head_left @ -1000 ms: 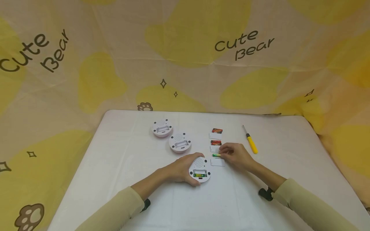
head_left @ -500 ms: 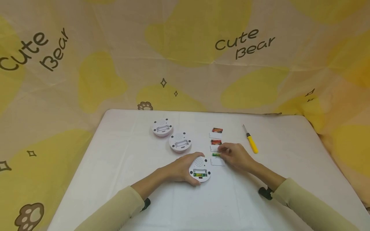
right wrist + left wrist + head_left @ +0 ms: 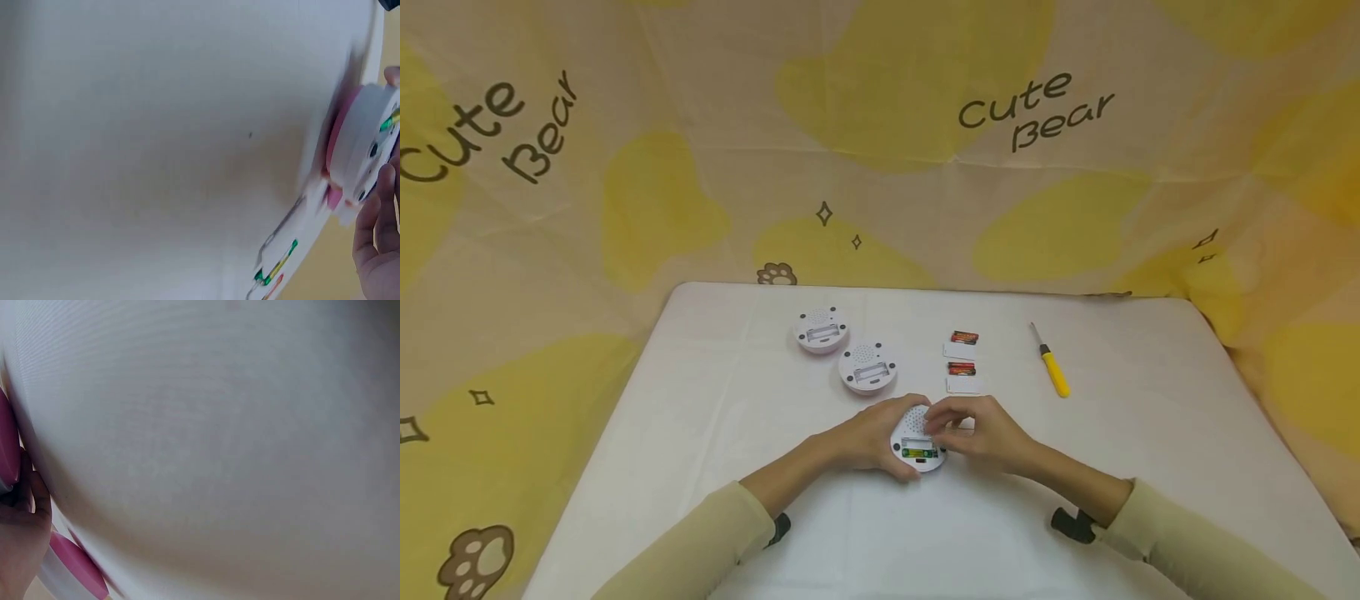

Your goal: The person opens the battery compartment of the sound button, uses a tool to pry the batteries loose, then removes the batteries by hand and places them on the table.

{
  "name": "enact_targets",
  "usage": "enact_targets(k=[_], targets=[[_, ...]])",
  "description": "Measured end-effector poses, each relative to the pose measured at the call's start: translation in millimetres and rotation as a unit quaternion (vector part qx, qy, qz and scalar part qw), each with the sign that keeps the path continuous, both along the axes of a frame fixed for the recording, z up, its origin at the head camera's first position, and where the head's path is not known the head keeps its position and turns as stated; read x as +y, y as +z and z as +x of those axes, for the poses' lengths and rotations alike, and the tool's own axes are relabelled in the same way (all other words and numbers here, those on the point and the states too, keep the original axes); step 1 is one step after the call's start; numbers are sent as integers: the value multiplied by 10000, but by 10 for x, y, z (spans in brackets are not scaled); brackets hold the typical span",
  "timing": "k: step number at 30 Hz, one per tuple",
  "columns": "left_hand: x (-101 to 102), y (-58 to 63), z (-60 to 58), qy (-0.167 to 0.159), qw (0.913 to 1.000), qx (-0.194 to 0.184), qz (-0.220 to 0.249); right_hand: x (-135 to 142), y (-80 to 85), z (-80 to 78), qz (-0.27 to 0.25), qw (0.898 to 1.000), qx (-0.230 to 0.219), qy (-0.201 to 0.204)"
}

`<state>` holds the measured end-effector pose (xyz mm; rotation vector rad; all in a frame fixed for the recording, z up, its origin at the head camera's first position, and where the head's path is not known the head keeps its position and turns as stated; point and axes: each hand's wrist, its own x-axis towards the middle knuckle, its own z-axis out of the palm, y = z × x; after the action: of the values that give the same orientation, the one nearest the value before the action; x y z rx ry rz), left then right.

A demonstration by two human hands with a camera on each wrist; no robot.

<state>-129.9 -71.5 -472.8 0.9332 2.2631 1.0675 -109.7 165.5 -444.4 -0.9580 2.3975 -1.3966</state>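
My left hand [image 3: 876, 437] grips the side of a round white-and-pink device [image 3: 910, 429], its underside turned up. Speaker holes, dark feet and an uncovered battery compartment show there; a green-yellow battery [image 3: 917, 454] lies in the lower slot. My right hand [image 3: 988, 433] has its fingertips drawn together over the device's right side, partly covering the compartment. I cannot tell whether a battery is between them. Another green-yellow battery [image 3: 280, 264] shows blurred on the table in the right wrist view. Pink sides [image 3: 78, 565] appear by my left hand [image 3: 22, 537] in the left wrist view.
Two similar devices [image 3: 867, 371] [image 3: 822, 332] with uncovered compartments stand farther back. Red-black batteries [image 3: 961, 368] [image 3: 964, 337] lie beside white covers [image 3: 964, 385] [image 3: 958, 352]. A yellow-handled screwdriver [image 3: 1054, 371] rests to the right on the white table [image 3: 737, 375].
My right hand has moved left and toward me, from the green battery by the white covers to over the device. My left hand keeps its grip in place.
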Motion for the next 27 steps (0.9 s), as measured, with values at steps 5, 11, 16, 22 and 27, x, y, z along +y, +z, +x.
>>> enact_targets(k=[5,11,16,22,27], targets=[[-2,11,9,9,10000,62,-17,-70,-29,58,-30,9995,130,289],[-11,15,1,-22,9999,115,-54,-102,-52,76,93,9983,283,497],[-10,14,-3,-29,9999,138,-30,-123,-67,87,125,9976,416,541],[-4,13,-4,-43,9999,140,36,-148,-99,100,151,9961,671,559],[-1,21,4,-15,9999,145,36,-154,-99,118,166,9962,709,481]])
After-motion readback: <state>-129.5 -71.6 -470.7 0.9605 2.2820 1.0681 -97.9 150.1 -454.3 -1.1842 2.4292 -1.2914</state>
